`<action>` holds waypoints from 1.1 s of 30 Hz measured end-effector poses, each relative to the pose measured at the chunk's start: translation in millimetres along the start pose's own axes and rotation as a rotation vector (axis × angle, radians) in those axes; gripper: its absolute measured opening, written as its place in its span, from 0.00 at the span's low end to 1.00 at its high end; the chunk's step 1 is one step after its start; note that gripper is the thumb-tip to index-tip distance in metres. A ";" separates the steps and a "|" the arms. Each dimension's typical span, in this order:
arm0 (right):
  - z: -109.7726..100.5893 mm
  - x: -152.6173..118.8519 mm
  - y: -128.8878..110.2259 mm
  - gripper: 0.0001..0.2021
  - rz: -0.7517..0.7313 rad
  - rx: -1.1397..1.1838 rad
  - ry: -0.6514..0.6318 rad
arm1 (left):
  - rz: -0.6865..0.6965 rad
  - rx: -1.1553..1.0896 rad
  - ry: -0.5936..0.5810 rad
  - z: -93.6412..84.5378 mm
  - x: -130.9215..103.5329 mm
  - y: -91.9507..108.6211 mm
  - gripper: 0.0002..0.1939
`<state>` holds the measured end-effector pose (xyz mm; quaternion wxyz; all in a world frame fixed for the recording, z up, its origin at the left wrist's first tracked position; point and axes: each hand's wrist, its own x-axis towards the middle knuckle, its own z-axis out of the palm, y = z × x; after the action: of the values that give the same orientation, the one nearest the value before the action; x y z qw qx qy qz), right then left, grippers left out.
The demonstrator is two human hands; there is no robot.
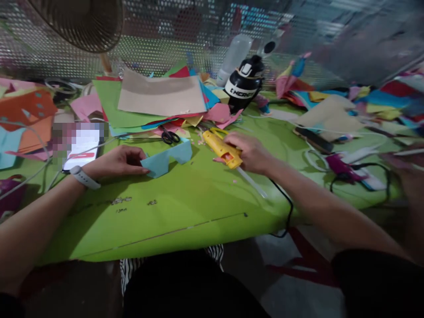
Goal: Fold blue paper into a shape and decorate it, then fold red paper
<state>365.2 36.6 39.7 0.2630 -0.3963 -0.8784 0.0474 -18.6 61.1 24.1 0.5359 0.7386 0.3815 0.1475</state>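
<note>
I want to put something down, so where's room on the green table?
Between the light-blue cut paper piece and the near edge of the bright-green table, left of the translucent rod, it's mostly bare with dark marks. Behind is crowded: stacked coloured paper sheets, black scissors.

Just behind the black bottle (243, 88) is a clear bottle (237, 53). Left of the black bottle lie stacked coloured sheets (162, 95), dark scissors (170, 138) and, farther left, a lit phone (86, 141); a fan (82, 22) stands beyond the sheets, also left of it.
</note>
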 end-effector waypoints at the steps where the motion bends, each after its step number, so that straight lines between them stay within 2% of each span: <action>1: -5.4 -6.1 18.2 0.18 0.029 -0.043 -0.008 | -0.009 0.012 -0.008 -1.2 0.5 0.5 0.14; 5: -13.1 -25.8 78.5 0.20 0.164 -0.135 -0.057 | -0.031 0.071 -0.030 -6.1 1.9 2.4 0.15; 7: -11.3 -29.2 95.9 0.20 0.208 -0.141 -0.091 | -0.060 0.111 -0.042 -8.5 1.4 4.9 0.15; 10: -9.5 -26.4 108.7 0.20 0.231 -0.132 -0.155 | -0.100 0.162 -0.062 -11.1 -0.2 11.1 0.15; 14: -21.7 -15.9 116.4 0.17 0.215 -0.139 -0.161 | -0.124 0.199 -0.089 -13.9 -0.4 17.3 0.11; 19: -52.2 -6.0 119.8 0.22 0.288 -0.173 0.062 | -0.124 0.286 -0.130 -19.0 2.0 18.5 0.10; 21: -57.7 -5.5 118.8 0.23 0.313 -0.174 0.113 | -0.135 0.315 -0.163 -19.9 1.3 19.6 0.10; 24: -52.6 -7.4 116.4 0.23 0.333 -0.175 0.091 | -0.169 0.319 -0.240 -18.6 -1.3 22.3 0.10; 27: -37.7 -9.5 114.3 0.22 0.319 -0.151 0.013 | -0.201 0.307 -0.332 -15.0 -3.3 25.1 0.10; 33: -11.6 -10.6 112.7 0.19 0.259 -0.019 -0.132 | -0.170 0.268 -0.448 -7.5 -6.1 30.7 0.11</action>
<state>452.5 104.4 12.3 0.1926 -0.5048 -0.8357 0.0983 -14.9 57.7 55.9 0.5151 0.7823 0.3302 -0.1170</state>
